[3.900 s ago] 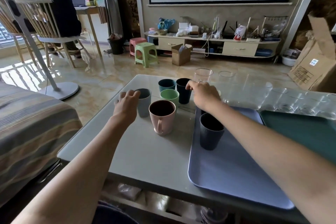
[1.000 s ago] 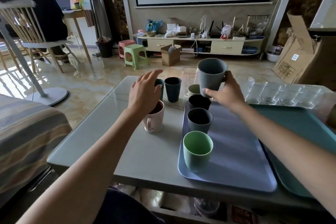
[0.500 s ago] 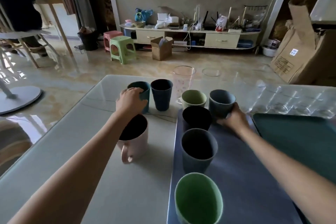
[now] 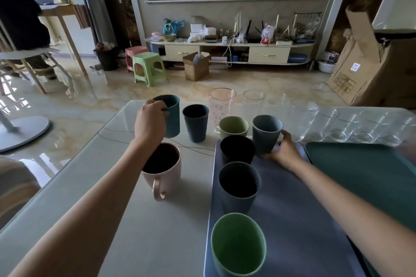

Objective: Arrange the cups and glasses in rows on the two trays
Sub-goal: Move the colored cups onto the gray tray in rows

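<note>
The left hand (image 4: pixel 150 122) covers the near side of the teal cup (image 4: pixel 169 114), so its grip there can't be made out; the left forearm hides part of the pink mug (image 4: pixel 162 170) rim. The purple tray (image 4: pixel 292 220) and green cup (image 4: pixel 238 245) are cut off by the bottom edge (teal tray (image 4: pixel 369 177) by the right edge). The clear glasses (image 4: pixel 351 128) blur together, too faint to count.
</note>
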